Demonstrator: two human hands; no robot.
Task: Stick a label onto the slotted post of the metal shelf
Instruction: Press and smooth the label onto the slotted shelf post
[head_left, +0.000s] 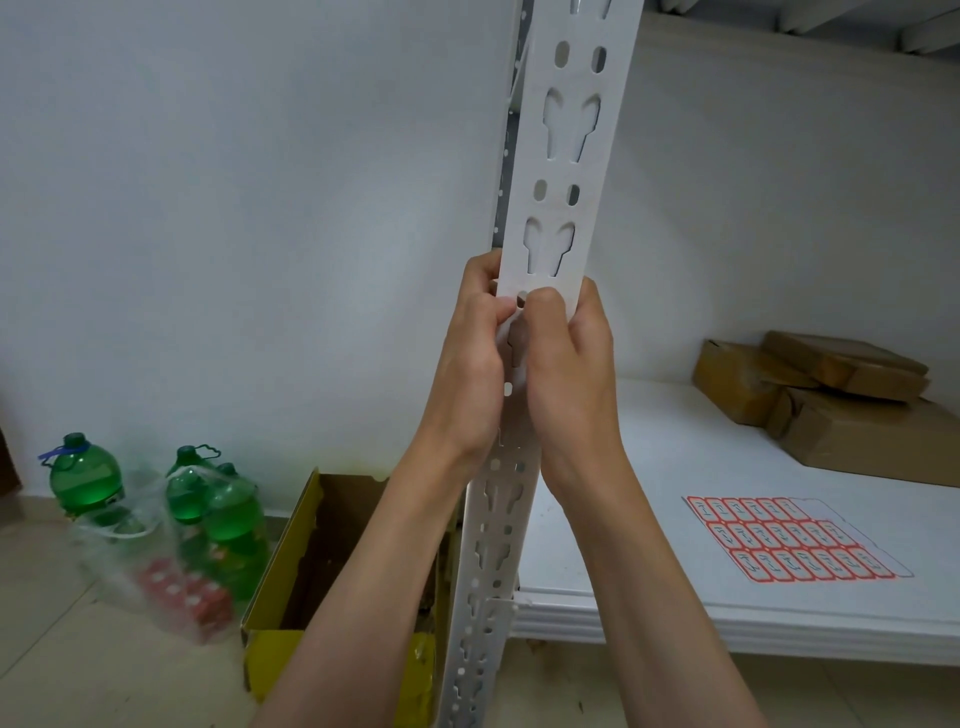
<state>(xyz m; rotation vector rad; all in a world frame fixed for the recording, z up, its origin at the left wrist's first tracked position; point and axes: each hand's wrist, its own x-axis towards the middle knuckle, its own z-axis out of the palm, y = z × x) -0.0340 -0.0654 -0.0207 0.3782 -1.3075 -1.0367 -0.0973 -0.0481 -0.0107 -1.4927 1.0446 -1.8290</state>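
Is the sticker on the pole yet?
Nearly. Done: the label sheet on the shelf has an empty corner. In hand: left hand and right hand press at the slotted post; the label itself is hidden. Left: letting go.

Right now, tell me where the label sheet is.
The label sheet lies flat on the white shelf, lower right in the head view, in front of the brown parcels.

Plain white wall (234, 208), beige tiled floor (62, 649), dim light.
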